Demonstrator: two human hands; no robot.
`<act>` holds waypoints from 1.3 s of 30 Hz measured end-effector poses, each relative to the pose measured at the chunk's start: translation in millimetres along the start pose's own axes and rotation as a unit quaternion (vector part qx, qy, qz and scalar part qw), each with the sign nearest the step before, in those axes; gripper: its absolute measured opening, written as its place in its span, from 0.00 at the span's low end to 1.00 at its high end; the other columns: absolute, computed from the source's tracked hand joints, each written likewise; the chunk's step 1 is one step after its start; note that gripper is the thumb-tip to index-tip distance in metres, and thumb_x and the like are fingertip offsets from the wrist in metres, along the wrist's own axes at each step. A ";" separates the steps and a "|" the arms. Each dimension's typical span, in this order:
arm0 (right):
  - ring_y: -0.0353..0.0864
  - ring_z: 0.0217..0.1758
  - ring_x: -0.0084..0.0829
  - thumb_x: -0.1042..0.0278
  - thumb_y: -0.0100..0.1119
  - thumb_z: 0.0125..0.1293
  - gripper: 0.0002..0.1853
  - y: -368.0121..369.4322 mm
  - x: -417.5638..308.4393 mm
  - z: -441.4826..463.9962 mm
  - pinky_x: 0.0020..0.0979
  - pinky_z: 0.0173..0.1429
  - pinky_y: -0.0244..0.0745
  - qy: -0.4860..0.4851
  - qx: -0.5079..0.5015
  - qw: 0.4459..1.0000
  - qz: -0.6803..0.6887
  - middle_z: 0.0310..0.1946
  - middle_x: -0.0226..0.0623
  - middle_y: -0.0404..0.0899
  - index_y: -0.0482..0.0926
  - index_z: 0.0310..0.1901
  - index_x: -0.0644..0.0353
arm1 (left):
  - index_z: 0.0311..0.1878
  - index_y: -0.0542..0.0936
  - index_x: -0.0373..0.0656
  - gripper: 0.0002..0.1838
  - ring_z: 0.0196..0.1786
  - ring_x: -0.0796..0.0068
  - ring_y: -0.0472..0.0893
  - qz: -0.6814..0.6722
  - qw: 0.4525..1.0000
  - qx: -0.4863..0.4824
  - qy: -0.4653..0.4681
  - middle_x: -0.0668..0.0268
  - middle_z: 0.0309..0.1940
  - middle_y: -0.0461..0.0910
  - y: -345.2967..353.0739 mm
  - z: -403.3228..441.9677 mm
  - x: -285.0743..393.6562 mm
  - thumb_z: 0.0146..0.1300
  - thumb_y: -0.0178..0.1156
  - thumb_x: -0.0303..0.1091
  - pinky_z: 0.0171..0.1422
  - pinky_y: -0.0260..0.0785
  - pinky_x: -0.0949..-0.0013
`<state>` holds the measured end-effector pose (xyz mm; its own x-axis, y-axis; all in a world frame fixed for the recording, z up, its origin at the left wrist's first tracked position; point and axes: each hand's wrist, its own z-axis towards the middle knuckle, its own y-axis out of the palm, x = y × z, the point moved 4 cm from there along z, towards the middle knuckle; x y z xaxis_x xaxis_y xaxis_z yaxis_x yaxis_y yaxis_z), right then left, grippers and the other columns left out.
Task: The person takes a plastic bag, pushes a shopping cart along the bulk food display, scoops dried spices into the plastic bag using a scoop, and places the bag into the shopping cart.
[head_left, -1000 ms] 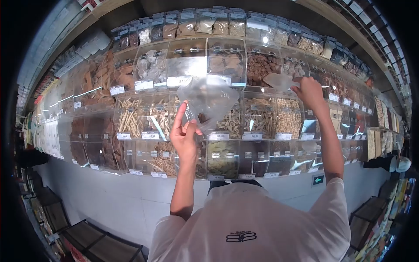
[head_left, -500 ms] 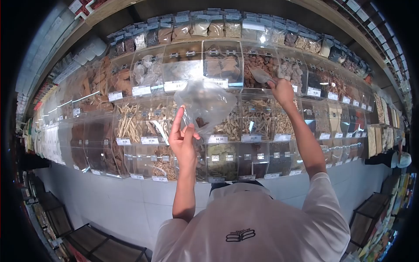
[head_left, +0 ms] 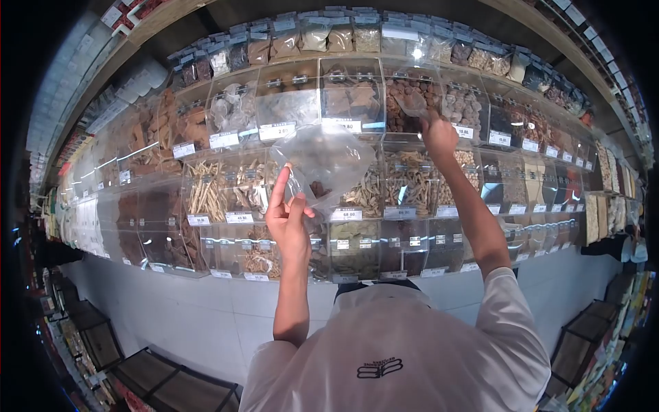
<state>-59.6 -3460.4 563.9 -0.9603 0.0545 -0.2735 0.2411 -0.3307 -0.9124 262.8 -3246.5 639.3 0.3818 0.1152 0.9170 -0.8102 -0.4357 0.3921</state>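
My left hand (head_left: pixel 288 223) pinches the lower part of a clear plastic bag (head_left: pixel 343 147), index finger stretched up along its side. A few small brown pieces (head_left: pixel 320 188) lie at the bottom of the bag, whose upper part spreads wide. Up and to the right, my right hand (head_left: pixel 441 136) is closed on a clear scoop (head_left: pixel 412 105). The scoop's blade is at a bin of brown, lumpy dried goods (head_left: pixel 405 86); whether anything lies on the blade I cannot tell.
Tiers of clear bins hold dried goods, such as pale sticks (head_left: pixel 206 189) and green leaves (head_left: pixel 353 247), with price labels (head_left: pixel 277 130) along their fronts. Filled bags (head_left: pixel 316 34) line the top shelf. Dark stands (head_left: pixel 171 381) are on the floor behind.
My right hand and the scoop have moved slightly up, farther into the brown goods' bin. My left hand still holds the bag in nearly the same place.
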 end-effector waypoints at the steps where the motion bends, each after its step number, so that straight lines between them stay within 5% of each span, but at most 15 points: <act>1: 0.84 0.37 0.54 0.57 0.65 0.62 0.17 0.3 0.8 -4.0 0.49 0.41 0.79 -0.007 0.013 1.000 0.022 0.32 0.51 0.84 0.83 0.50 0.53 | 0.71 0.65 0.31 0.30 0.26 0.89 0.74 -0.001 1.000 -0.004 0.005 0.59 0.65 0.75 0.4 0.3 -1.2 0.63 0.54 0.16 0.33 0.69 0.82; 12: 0.84 0.47 0.50 0.64 0.69 0.59 0.17 12.8 8.9 -10.7 0.41 0.50 0.78 -0.001 0.032 0.964 0.264 0.42 0.49 0.85 0.84 0.49 0.57 | 0.71 0.64 0.31 0.32 0.28 0.88 0.74 -0.009 1.000 -0.011 0.004 0.58 0.71 0.67 -8.5 -3.2 -1.4 0.62 0.56 0.17 0.33 0.70 0.82; 15: 0.85 0.44 0.47 0.63 0.69 0.59 0.18 15.3 7.7 -4.3 0.37 0.49 0.77 0.080 -0.058 0.967 0.235 0.42 0.48 0.85 0.83 0.51 0.57 | 0.71 0.64 0.30 0.32 0.29 0.88 0.74 -0.009 1.000 -0.016 0.004 0.57 0.71 0.67 -8.7 -5.6 4.3 0.62 0.56 0.16 0.33 0.70 0.82; 18: 0.85 0.37 0.41 0.60 0.70 0.59 0.19 28.7 28.0 -7.8 0.36 0.44 0.76 -0.034 0.054 0.957 0.281 0.38 0.46 0.86 0.83 0.51 0.57 | 0.71 0.64 0.30 0.32 0.29 0.88 0.74 -0.012 1.000 -0.009 -0.003 0.56 0.71 0.67 -11.8 -6.3 2.2 0.61 0.56 0.16 0.33 0.69 0.82; 24: 0.84 0.35 0.36 0.56 0.71 0.60 0.21 -8.8 45.2 -40.2 0.33 0.42 0.75 0.038 -0.040 0.960 0.274 0.36 0.46 0.86 0.84 0.52 0.56 | 0.70 0.66 0.32 0.30 0.27 0.88 0.72 -0.007 1.000 -0.014 0.011 0.59 0.69 0.70 -11.2 -2.8 2.7 0.63 0.54 0.16 0.34 0.69 0.81; 28: 0.76 0.34 0.21 0.62 0.71 0.62 0.21 -38.6 48.3 -48.8 0.25 0.40 0.72 -0.010 -0.022 0.950 0.310 0.33 0.35 0.85 0.82 0.55 0.63 | 0.70 0.66 0.31 0.30 0.27 0.88 0.72 -0.008 1.000 -0.027 0.011 0.59 0.69 0.70 -6.8 -0.5 3.3 0.63 0.54 0.16 0.34 0.69 0.82; 35: 0.80 0.42 0.24 0.68 0.70 0.61 0.19 -127.7 32.8 -32.0 0.27 0.47 0.74 -0.115 -0.102 0.928 0.339 0.44 0.40 0.85 0.82 0.54 0.62 | 0.70 0.66 0.31 0.31 0.28 0.88 0.73 -0.026 0.999 -0.034 0.003 0.60 0.69 0.71 -5.4 -0.8 -1.7 0.62 0.53 0.15 0.36 0.70 0.82; 39: 0.81 0.36 0.30 0.68 0.72 0.56 0.23 -189.3 -46.3 -21.0 0.30 0.41 0.74 -0.256 -0.207 0.924 0.194 0.35 0.38 0.82 0.82 0.54 0.60 | 0.71 0.65 0.31 0.31 0.27 0.88 0.73 -0.036 0.999 -0.036 0.014 0.59 0.69 0.70 -3.9 0.4 -5.9 0.62 0.53 0.15 0.36 0.70 0.82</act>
<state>-57.9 -3380.6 742.9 -0.7058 -0.4806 -0.5205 0.5116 0.1624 -0.8437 264.0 -3245.8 632.3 0.4291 0.1694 0.8872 -0.8110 -0.3603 0.4610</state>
